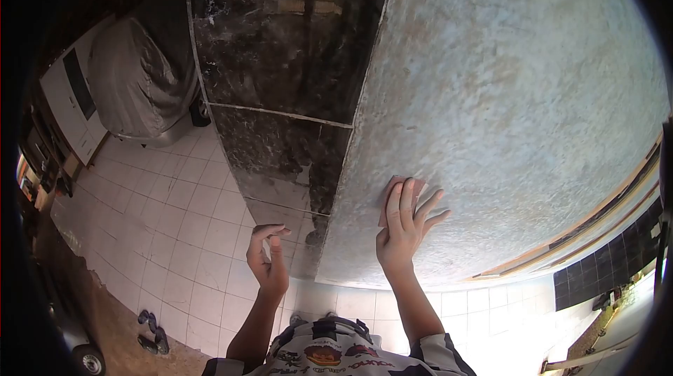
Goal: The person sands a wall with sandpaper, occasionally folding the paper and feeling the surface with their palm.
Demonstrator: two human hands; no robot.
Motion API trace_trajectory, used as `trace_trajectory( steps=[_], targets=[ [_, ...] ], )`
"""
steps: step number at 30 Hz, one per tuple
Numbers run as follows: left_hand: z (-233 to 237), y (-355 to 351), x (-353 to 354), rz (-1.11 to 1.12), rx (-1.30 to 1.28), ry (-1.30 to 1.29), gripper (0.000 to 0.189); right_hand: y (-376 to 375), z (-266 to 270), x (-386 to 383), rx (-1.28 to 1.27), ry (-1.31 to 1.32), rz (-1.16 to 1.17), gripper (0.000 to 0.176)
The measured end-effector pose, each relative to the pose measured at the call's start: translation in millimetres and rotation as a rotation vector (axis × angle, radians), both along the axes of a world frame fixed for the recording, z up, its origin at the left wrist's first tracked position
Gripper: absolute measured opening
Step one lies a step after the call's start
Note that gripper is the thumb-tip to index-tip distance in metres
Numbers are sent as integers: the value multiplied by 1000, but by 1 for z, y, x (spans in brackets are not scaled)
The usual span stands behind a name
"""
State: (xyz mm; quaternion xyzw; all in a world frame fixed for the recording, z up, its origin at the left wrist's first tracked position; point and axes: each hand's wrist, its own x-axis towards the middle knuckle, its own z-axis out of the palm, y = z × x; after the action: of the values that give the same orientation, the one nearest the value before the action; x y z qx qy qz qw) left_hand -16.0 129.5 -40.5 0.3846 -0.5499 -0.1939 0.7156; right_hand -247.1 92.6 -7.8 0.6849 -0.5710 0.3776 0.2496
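Observation:
My right hand (402, 225) presses a folded reddish-brown piece of sandpaper (385, 212) flat against the pale, mottled blue-grey wall (505, 117). The index and middle fingers lie over the sheet, while the other fingers spread beside it on the wall. Off to the left, my left hand (268, 255) hangs in the air with its fingers loosely bent and a gap between them and the thumb. It holds nothing and is nearest the dark glossy tiled face (280, 159) that meets the wall at a corner.
White floor tiles (168, 229) spread below and to the left. A covered car (140, 74) stands at the upper left near a white cabinet (73, 103). Sandals (155, 334) lie at the lower left, close to a car wheel (89, 360). Wooden strips (554, 243) run along the wall's right edge.

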Motion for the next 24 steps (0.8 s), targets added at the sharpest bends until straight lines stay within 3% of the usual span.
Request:
trace_trajectory(
  steps=[2,4,5,8,10,14,16,23,24],
  targets=[
    [0,-7,5,22,-16,-17,20,0,-5,0,15,10,-17,82],
    [4,-15,13,146,-22,-291,32,-6,-7,2,24,15,-33,83],
    [6,-23,15,141,-21,-297,32,-8,-9,3,-1,13,-17,84],
    [1,-42,19,272,-126,-426,49,-7,-9,8,-1,-6,-5,84],
    [-8,-61,28,376,-153,-571,71,-6,-8,12,7,-34,-26,82],
    [-27,-93,47,307,-184,-691,81,-5,-3,14,-13,5,-115,68],
    [-48,-109,55,380,-276,-794,88,2,2,20,-12,-3,-172,62],
    [-63,-121,72,177,-431,-738,76,-2,-11,75,-63,-179,-428,46],
    [-62,-119,76,96,-459,-650,64,-4,-16,83,-79,-227,-448,44]
  ],
)
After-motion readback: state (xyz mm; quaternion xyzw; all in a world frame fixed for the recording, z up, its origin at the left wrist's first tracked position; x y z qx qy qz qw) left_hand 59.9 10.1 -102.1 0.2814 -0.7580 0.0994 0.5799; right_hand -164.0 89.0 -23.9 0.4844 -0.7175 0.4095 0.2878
